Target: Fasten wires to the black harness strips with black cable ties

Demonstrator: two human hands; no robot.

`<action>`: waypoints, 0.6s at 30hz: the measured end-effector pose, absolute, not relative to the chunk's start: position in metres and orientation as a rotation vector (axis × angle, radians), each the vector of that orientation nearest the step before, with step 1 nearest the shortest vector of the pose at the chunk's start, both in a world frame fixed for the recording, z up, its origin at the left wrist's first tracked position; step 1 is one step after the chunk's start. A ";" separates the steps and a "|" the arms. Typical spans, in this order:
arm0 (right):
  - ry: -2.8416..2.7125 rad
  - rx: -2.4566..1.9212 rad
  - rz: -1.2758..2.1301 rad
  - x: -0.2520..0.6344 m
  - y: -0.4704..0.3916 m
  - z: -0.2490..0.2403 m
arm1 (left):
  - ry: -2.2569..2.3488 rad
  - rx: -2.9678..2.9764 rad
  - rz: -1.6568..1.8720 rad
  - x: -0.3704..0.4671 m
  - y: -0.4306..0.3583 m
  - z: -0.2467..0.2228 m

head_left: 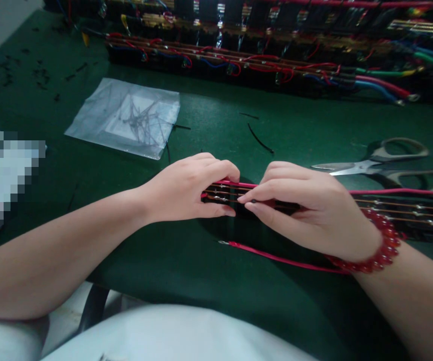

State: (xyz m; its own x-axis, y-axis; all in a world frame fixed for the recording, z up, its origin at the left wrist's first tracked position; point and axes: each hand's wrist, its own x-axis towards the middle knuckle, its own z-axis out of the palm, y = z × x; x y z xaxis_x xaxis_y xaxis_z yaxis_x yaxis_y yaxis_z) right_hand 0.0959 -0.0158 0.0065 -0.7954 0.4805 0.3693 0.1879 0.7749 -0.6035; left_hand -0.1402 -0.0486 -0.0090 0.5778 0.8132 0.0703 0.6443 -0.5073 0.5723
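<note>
A long black strip assembly with thin copper-coloured rods and a red wire along its far edge lies across the bench. My left hand grips its left end, fingers over the far side and thumb on the near side. Just right of it, my right hand pinches a small black piece, which looks like the head of a cable tie, between thumb and forefinger over the strip. The rest of that tie is hidden. In front of both hands lies a loose red wire with a bare metal tip.
Scissors rest beyond my right hand. A clear plastic bag holds thin dark ties; loose black ties lie nearby. Several wired assemblies line the back of the green bench. Black scraps are scattered at far left.
</note>
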 end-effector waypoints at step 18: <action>-2.497 -0.504 0.736 0.096 -0.015 0.006 | 1.171 2.297 0.492 -0.139 -0.050 -0.010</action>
State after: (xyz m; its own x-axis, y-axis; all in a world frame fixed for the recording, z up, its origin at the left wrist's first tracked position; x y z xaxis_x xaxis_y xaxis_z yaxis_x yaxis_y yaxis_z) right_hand 0.0962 -0.0154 0.0065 -0.8144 0.4677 0.3436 0.2065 0.7869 -0.5815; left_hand -0.1394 -0.0500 -0.0096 0.5620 0.8227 0.0861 0.6373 -0.4970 0.5889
